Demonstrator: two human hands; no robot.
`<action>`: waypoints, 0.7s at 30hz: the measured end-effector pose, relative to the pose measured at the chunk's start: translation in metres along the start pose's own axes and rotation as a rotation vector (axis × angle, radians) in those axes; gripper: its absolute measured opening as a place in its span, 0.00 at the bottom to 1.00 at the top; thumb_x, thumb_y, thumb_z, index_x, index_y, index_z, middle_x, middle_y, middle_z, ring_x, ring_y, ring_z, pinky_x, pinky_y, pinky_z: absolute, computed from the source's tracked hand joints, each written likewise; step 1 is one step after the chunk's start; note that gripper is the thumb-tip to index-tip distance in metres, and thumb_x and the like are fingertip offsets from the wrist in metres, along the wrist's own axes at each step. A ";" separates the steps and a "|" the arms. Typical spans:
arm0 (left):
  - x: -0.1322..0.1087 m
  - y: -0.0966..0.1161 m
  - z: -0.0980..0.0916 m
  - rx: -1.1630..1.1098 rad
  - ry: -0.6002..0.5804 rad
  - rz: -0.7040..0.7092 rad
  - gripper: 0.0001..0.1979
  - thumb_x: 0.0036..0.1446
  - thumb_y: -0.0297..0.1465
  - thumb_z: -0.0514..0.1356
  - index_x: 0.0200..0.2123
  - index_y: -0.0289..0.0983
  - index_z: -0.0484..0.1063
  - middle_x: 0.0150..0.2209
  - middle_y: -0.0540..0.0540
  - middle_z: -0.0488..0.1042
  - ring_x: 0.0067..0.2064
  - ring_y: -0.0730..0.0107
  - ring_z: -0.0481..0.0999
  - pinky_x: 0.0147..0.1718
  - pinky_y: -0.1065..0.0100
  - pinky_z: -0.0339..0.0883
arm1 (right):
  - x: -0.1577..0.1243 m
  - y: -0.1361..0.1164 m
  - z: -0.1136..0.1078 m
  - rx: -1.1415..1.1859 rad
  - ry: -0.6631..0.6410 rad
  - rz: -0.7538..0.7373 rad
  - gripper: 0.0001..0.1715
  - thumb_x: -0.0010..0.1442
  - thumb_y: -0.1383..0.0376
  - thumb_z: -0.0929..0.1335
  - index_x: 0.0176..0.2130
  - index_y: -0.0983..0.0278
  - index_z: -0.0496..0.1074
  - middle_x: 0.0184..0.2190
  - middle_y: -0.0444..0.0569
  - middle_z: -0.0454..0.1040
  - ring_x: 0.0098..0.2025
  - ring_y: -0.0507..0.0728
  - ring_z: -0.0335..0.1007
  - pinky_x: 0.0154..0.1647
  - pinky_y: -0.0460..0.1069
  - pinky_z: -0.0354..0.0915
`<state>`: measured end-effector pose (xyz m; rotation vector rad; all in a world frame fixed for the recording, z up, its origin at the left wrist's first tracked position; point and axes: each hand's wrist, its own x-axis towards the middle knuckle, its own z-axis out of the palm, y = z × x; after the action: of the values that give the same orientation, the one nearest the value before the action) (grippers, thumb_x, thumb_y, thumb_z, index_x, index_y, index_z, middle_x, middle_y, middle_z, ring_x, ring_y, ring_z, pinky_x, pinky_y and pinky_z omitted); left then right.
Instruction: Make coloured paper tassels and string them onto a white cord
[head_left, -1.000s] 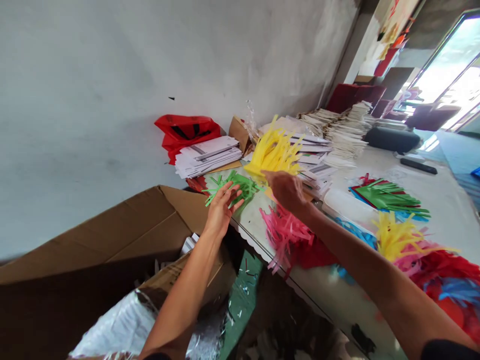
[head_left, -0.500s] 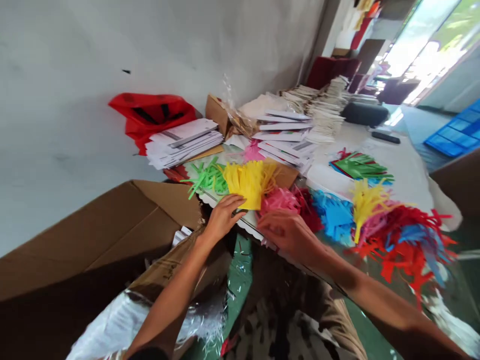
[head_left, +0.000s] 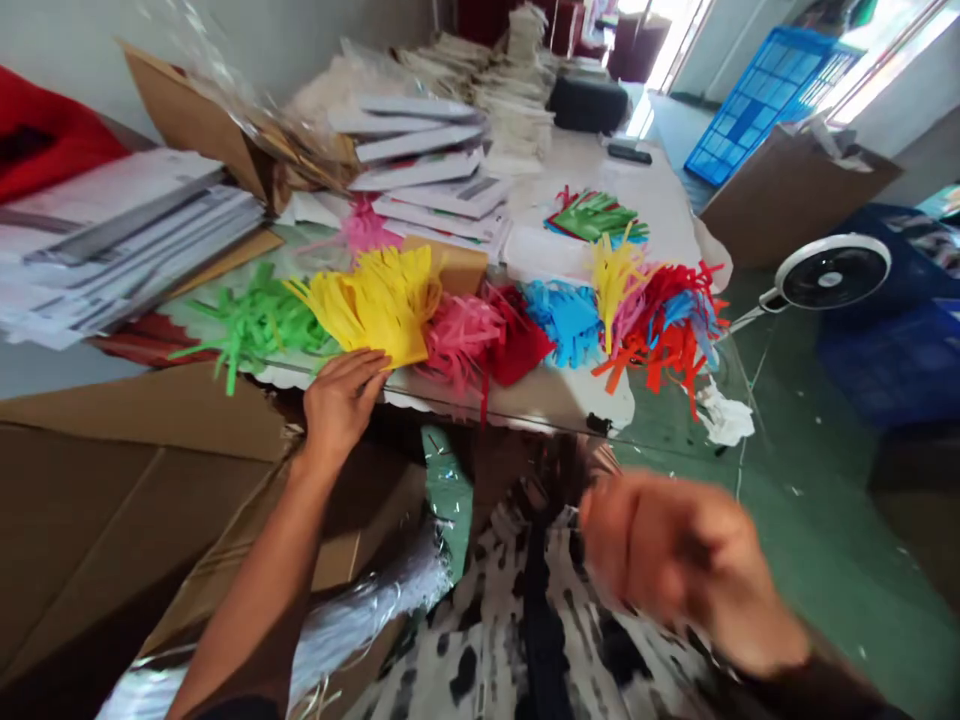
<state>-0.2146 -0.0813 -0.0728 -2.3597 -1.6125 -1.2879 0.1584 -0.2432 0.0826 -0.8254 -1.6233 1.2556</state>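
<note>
My left hand [head_left: 346, 402] is at the table's front edge, fingers and thumb closed on the lower edge of a yellow fringed paper piece [head_left: 382, 310]. My right hand [head_left: 667, 550] is up close to the camera, away from the table and in front of my patterned clothing. Its fingers are curled in; blur hides whether anything is in them. Left of the yellow piece lies green fringed paper [head_left: 262, 318]. To its right are pink fringed paper [head_left: 461, 340], dark red fringed paper [head_left: 519, 345] and blue fringed paper [head_left: 570, 318].
Stacks of printed sheets [head_left: 142, 240] and envelopes [head_left: 427, 190] stand behind on the table [head_left: 551, 395]. Mixed coloured fringes [head_left: 667, 310] hang over the right edge. An open cardboard box [head_left: 112, 500] is below left. A round fan [head_left: 831, 275] and a blue crate [head_left: 765, 110] stand to the right.
My right hand has pulled back from the pink fringes toward the camera and to the right. My left hand stays on the yellow fringed paper. The view has turned right.
</note>
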 end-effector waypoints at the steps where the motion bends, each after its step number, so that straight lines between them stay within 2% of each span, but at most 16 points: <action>1: 0.001 0.001 0.001 0.000 0.000 -0.006 0.12 0.70 0.39 0.62 0.48 0.41 0.84 0.50 0.43 0.85 0.57 0.55 0.82 0.61 0.51 0.72 | 0.001 0.012 -0.016 -0.186 0.231 0.001 0.12 0.69 0.57 0.71 0.33 0.54 0.76 0.32 0.43 0.79 0.32 0.54 0.75 0.36 0.49 0.70; 3: 0.002 0.001 0.002 -0.004 -0.001 -0.026 0.13 0.71 0.40 0.62 0.47 0.41 0.84 0.50 0.44 0.85 0.56 0.56 0.82 0.61 0.52 0.72 | 0.002 0.042 -0.062 -0.608 0.635 -0.109 0.13 0.70 0.61 0.70 0.31 0.58 0.76 0.32 0.47 0.78 0.36 0.56 0.74 0.43 0.51 0.67; 4: 0.002 0.000 0.003 -0.007 -0.003 -0.039 0.13 0.71 0.40 0.62 0.46 0.41 0.84 0.50 0.45 0.85 0.56 0.56 0.82 0.61 0.52 0.71 | 0.000 0.059 -0.089 -0.813 0.745 -0.102 0.15 0.71 0.61 0.68 0.32 0.61 0.77 0.32 0.50 0.78 0.37 0.56 0.74 0.44 0.53 0.66; 5: 0.002 -0.001 0.004 -0.009 -0.009 -0.053 0.13 0.71 0.41 0.62 0.46 0.41 0.83 0.50 0.46 0.85 0.56 0.57 0.81 0.61 0.52 0.71 | -0.004 0.077 -0.115 -1.042 0.802 -0.015 0.17 0.72 0.61 0.67 0.33 0.63 0.78 0.33 0.53 0.79 0.38 0.56 0.73 0.45 0.53 0.64; 7: 0.003 -0.004 0.006 -0.006 -0.023 -0.075 0.14 0.70 0.42 0.63 0.47 0.39 0.83 0.50 0.47 0.84 0.56 0.58 0.80 0.62 0.51 0.70 | -0.015 0.108 -0.160 -1.390 0.818 0.278 0.12 0.69 0.65 0.69 0.44 0.69 0.82 0.46 0.64 0.80 0.48 0.59 0.71 0.47 0.55 0.59; 8: 0.003 -0.006 0.007 -0.007 -0.031 -0.083 0.14 0.70 0.41 0.63 0.48 0.38 0.82 0.51 0.47 0.84 0.56 0.59 0.80 0.62 0.51 0.70 | -0.022 0.120 -0.176 -1.485 0.809 0.414 0.19 0.68 0.63 0.71 0.54 0.69 0.80 0.55 0.68 0.77 0.52 0.60 0.69 0.47 0.55 0.57; 9: 0.003 -0.007 0.007 -0.010 -0.038 -0.089 0.15 0.70 0.41 0.64 0.48 0.36 0.82 0.51 0.46 0.84 0.56 0.59 0.80 0.62 0.51 0.69 | -0.027 0.130 -0.187 -1.527 0.794 0.534 0.24 0.68 0.60 0.71 0.59 0.68 0.78 0.58 0.69 0.76 0.53 0.60 0.68 0.46 0.55 0.55; 10: 0.003 -0.008 0.008 -0.015 -0.044 -0.092 0.14 0.69 0.40 0.65 0.49 0.36 0.82 0.51 0.46 0.84 0.56 0.59 0.80 0.62 0.51 0.69 | -0.031 0.138 -0.195 -1.538 0.773 0.618 0.23 0.69 0.59 0.71 0.59 0.67 0.79 0.58 0.68 0.76 0.52 0.60 0.68 0.44 0.55 0.54; 12: 0.004 -0.008 0.009 -0.024 -0.036 -0.100 0.12 0.68 0.38 0.66 0.48 0.36 0.82 0.51 0.46 0.84 0.56 0.59 0.80 0.61 0.53 0.69 | -0.035 0.147 -0.200 -1.529 0.767 0.693 0.21 0.70 0.59 0.69 0.55 0.67 0.82 0.54 0.67 0.79 0.47 0.59 0.68 0.42 0.55 0.52; 14: 0.004 -0.008 0.011 -0.026 -0.020 -0.103 0.10 0.67 0.36 0.66 0.47 0.39 0.83 0.50 0.46 0.84 0.56 0.58 0.80 0.61 0.56 0.70 | -0.035 0.151 -0.202 -1.523 0.802 0.697 0.19 0.69 0.62 0.69 0.51 0.69 0.83 0.49 0.67 0.81 0.43 0.59 0.68 0.41 0.54 0.52; 17: 0.004 -0.008 0.012 -0.034 -0.007 -0.107 0.09 0.66 0.36 0.65 0.45 0.42 0.84 0.49 0.46 0.85 0.56 0.56 0.81 0.60 0.56 0.70 | -0.033 0.152 -0.206 -1.510 0.857 0.697 0.19 0.65 0.64 0.71 0.51 0.71 0.83 0.44 0.65 0.83 0.39 0.59 0.68 0.39 0.53 0.52; 21: 0.004 -0.004 0.011 -0.033 -0.001 -0.127 0.09 0.66 0.37 0.64 0.44 0.43 0.84 0.49 0.45 0.85 0.55 0.55 0.81 0.60 0.56 0.71 | -0.031 0.152 -0.215 -1.502 0.860 0.650 0.16 0.61 0.61 0.73 0.44 0.69 0.84 0.39 0.60 0.83 0.36 0.57 0.69 0.38 0.51 0.54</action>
<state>-0.2105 -0.0717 -0.0794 -2.3101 -1.7817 -1.3440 0.3672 -0.1523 -0.0538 -2.4760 -1.3299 -0.3371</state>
